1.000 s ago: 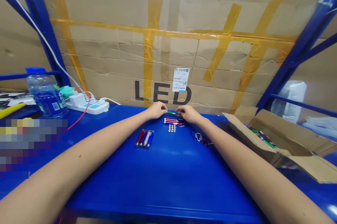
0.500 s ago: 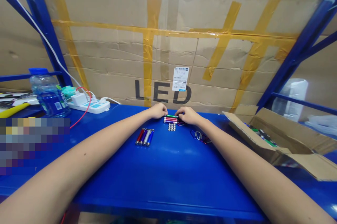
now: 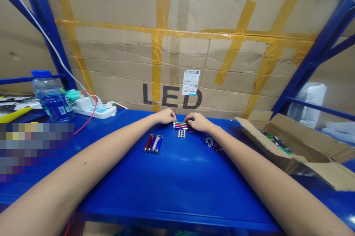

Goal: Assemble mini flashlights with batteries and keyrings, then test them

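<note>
A small row of slim metal flashlights [image 3: 180, 126], green, red and purple among the colours, lies crosswise near the back of the blue table. At its left end my left hand [image 3: 166, 116] has its fingers curled in a pinch by the tip of the green flashlight [image 3: 181, 122]. My right hand [image 3: 197, 122] is bent over the opposite end, fingers closed and partly hiding it and some dark carabiners. Just in front sit several silver button cells [image 3: 181, 133] in a tidy block. Upright to the left is another row of flashlights [image 3: 153, 144] in red, purple, silver and blue.
Several carabiners [image 3: 210, 143] lie beside my right forearm. An open cardboard box [image 3: 299, 162] with coloured pieces inside stands at right. On the left are a bottle [image 3: 54, 97] and a white power strip [image 3: 97, 111]. A large cardboard sheet [image 3: 124, 62] closes off the back.
The green flashlight now lies closer against the row, with both hands still at its ends. The view has shifted very slightly; other things stay in place.
</note>
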Motion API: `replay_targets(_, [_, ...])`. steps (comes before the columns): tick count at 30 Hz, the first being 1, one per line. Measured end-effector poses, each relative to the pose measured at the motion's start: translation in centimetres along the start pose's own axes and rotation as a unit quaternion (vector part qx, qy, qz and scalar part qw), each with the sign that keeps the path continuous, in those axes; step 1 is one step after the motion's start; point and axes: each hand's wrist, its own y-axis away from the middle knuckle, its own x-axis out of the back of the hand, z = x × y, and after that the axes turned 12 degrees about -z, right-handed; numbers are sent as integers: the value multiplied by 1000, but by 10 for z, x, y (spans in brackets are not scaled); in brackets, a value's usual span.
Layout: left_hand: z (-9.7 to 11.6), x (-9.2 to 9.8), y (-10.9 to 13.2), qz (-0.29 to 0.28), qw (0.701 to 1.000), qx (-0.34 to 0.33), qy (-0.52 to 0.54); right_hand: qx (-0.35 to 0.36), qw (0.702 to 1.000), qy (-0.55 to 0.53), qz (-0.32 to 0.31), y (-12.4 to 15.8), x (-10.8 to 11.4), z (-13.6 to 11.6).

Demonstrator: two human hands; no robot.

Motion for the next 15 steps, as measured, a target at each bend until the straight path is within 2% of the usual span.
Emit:
replay_targets(4, [0, -1, 0, 1, 1000, -1, -6, -9, 1000, -10, 1, 1, 0, -3])
replay_targets(9, [1, 0, 2, 29, 1000, -4, -6, -13, 1000, -18, 13, 3, 1, -3])
replay_targets(12, [5, 5, 16, 46, 999, -9, -3, -6, 998, -8, 61, 8, 7, -7])
replay_targets(15, [11, 10, 44, 49, 998, -38, -11, 7, 994, 5, 111, 19, 15, -25])
